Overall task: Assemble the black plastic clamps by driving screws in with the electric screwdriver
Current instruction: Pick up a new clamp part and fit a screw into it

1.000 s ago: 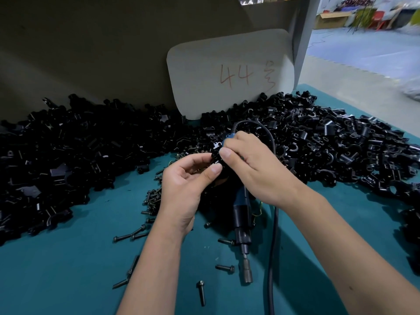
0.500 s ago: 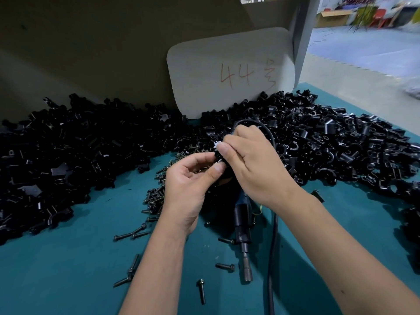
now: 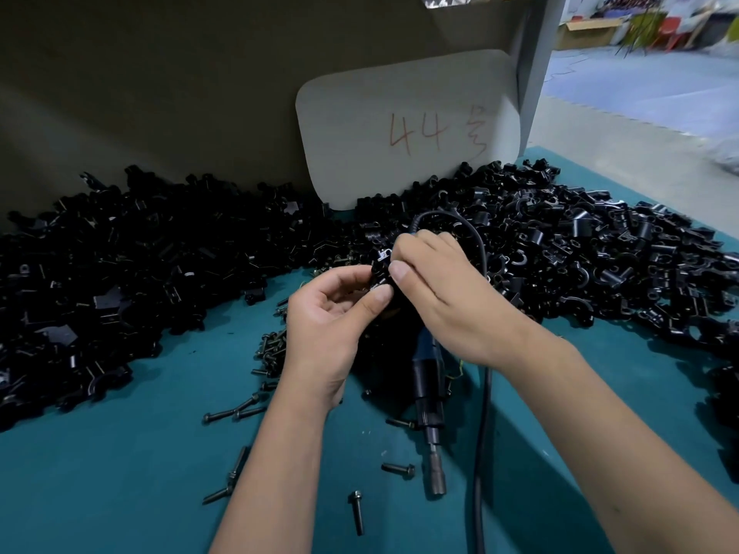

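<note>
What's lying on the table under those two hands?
An electric screwdriver lies below the hands, bit end toward the camera, cable alongside. Loose screws lie around it. Its upper end is covered by the right hand.

Black clamps [image 3: 580, 249] heap on a teal table [image 3: 120, 473], a pale grey card [image 3: 360, 125] bears red writing, and the screwdriver [image 3: 428, 373] is blue-black.

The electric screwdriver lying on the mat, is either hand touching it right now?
Cannot tell. In the head view both hands pinch a black clamp above the electric screwdriver, hiding its upper end.
</note>
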Demonstrator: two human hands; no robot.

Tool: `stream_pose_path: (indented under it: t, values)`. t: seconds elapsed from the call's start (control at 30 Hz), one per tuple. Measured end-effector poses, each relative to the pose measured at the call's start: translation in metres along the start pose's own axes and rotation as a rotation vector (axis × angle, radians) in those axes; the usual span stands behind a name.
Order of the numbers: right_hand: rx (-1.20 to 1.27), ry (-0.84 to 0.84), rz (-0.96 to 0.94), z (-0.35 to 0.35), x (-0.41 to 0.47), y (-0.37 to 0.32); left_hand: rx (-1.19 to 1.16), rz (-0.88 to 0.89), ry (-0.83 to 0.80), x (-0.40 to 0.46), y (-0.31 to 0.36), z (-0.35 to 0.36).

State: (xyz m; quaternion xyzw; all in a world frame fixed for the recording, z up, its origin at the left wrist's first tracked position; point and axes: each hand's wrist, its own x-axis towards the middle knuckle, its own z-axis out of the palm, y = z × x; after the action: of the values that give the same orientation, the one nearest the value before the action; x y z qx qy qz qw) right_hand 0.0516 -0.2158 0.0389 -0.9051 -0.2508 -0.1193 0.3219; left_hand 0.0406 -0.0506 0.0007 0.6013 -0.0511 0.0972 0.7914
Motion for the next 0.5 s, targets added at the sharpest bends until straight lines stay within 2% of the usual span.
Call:
stream_pose_path:
  t: [0.07,0.23,0.33,0.43,0.5]
  values:
    - [0.011,0.017,-0.004,0.002,0.001,-0.001,-0.011,0.009,-0.018,0.0,0.001,0.0]
    - [0.003,0.19,0.036,0.007,0.007,-0.012,-0.045,0.045,-0.08,-0.001,0.004,0.001]
    - [-0.024,0.237,0.1,0.014,0.006,-0.016,-0.015,0.045,-0.06,0.0,0.002,-0.002]
    - [0.048,0.358,0.124,0.016,0.004,-0.015,-0.017,0.013,-0.039,0.0,0.0,-0.002]
    - [0.07,0.37,0.138,0.013,0.003,-0.008,-0.05,-0.02,-0.005,0.0,0.001,-0.002]
